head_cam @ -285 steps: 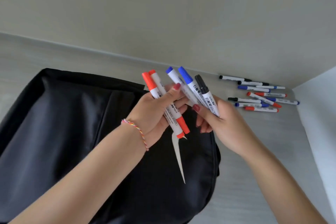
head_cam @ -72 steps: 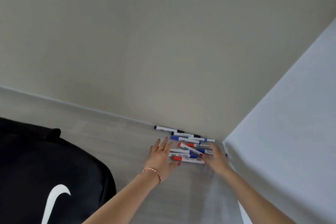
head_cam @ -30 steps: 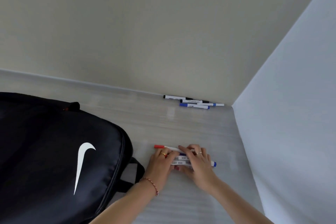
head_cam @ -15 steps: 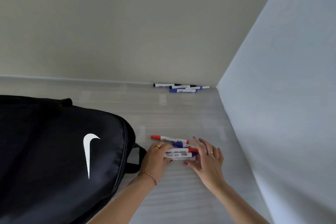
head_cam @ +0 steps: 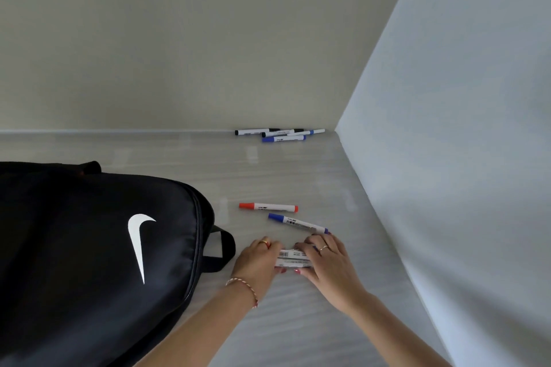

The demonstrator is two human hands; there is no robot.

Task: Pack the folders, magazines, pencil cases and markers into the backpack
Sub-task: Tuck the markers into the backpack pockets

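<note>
A black backpack [head_cam: 74, 247] with a white swoosh lies flat at the left, its carry loop [head_cam: 222, 250] pointing right. Just right of the loop, my left hand [head_cam: 256, 259] and my right hand [head_cam: 328, 262] close from both sides on a small bundle of white markers [head_cam: 293, 258] resting on the floor. A red-capped marker [head_cam: 268, 207] and a blue-capped marker [head_cam: 298, 223] lie loose just beyond my fingers. Three more markers [head_cam: 278, 134], black and blue, lie against the far wall near the corner.
A pale wood-grain floor [head_cam: 283, 176] runs between the backpack and a white wall [head_cam: 447, 188] on the right. A beige wall [head_cam: 179, 53] closes the far side. The two walls meet in a corner behind the far markers.
The red and blue markers have dropped out of the bundle and now lie apart beyond my hands. My right hand has closed onto the bundle's right end.
</note>
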